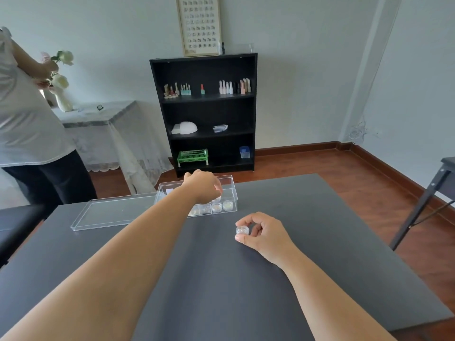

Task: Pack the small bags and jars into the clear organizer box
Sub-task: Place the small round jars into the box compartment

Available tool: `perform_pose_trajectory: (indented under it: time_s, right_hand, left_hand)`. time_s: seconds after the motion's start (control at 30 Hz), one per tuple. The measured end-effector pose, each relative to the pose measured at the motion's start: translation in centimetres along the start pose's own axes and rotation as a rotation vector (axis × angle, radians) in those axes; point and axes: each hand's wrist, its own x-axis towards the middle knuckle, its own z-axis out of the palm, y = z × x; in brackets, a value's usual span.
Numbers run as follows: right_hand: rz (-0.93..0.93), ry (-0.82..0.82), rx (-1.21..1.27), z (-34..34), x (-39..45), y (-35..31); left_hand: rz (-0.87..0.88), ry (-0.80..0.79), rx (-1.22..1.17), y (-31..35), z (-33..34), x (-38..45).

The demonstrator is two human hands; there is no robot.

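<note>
Head view shows our right hand (264,232) on the dark table (221,279), its fingers (246,221) curled round a small clear jar (240,230): thumb on the near side, forefinger arched over the far side, the jar pinched between them with only its lidded end showing past the fingertips. We judge it light, rigid and smooth-walled, likely slippery plastic; the grip belongs across the sides, below the lid, so the cap cannot twist loose.

Our left hand (204,187) reaches over the clear organizer box (234,190), fingers bent downward into it. Whether they pinch anything, we cannot tell, since the knuckles hide the tips. Just beyond and to the right of those fingertips, two jars (222,206) with pale contents already stand in the box's front row; further items sit under the wrist, too hidden to name. The box's clear lid (110,212) lies flat beside it, well left of that hand.

No brand, label or writing is legible on the jars or box. A framed chart on the far wall (199,25) carries rows of marks too small to read.
</note>
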Motion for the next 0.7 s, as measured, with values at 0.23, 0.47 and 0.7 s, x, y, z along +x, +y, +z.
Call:
perform_pose_trajectory:
  time_s: [0.23,0.47,0.7]
  right_hand:
    - [0.014,0.005,0.002,0.0,-0.1,-0.1]
    - [0.015,0.002,0.018,0.0,-0.3,-0.3]
    - [-0.003,0.024,0.033,-0.1,-0.2,-0.2]
  left_hand:
    - [-0.032,0.01,0.078,0.0,0.6,-0.3]
    - [-0.021,0.072,0.121,-0.3,1.0,-0.2]
    - [0.02,0.307,-0.116,-1.6,2.0,-2.2]
